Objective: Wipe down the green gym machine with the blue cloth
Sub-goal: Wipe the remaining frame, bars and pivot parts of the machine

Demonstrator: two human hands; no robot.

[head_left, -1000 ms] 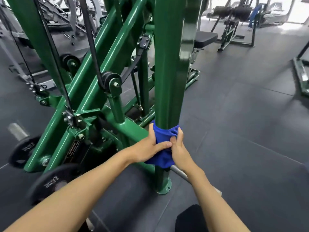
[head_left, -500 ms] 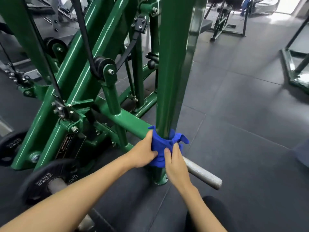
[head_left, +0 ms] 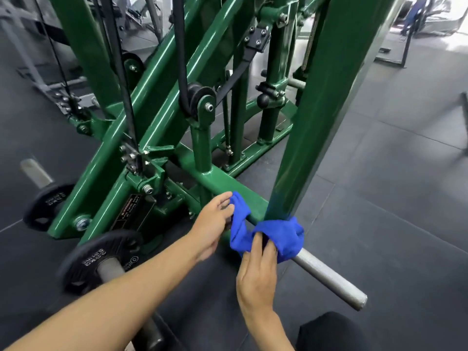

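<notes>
The blue cloth point(head_left: 286, 234) is wrapped round the bottom of a thick post point(head_left: 316, 122) on the green machine point(head_left: 152, 117), low down near the floor point(head_left: 392, 198). The left hand point(head_left: 210, 229) pinches one loose end with bent fingers. The right hand point(head_left: 255, 274) grips the bunched part from below. The weight plate point(head_left: 101, 259) has raised letters, too blurry to read. The black sticker point(head_left: 131, 211) has writing that is too small. The cloth hides where the silver bar point(head_left: 329, 277) meets the post
</notes>
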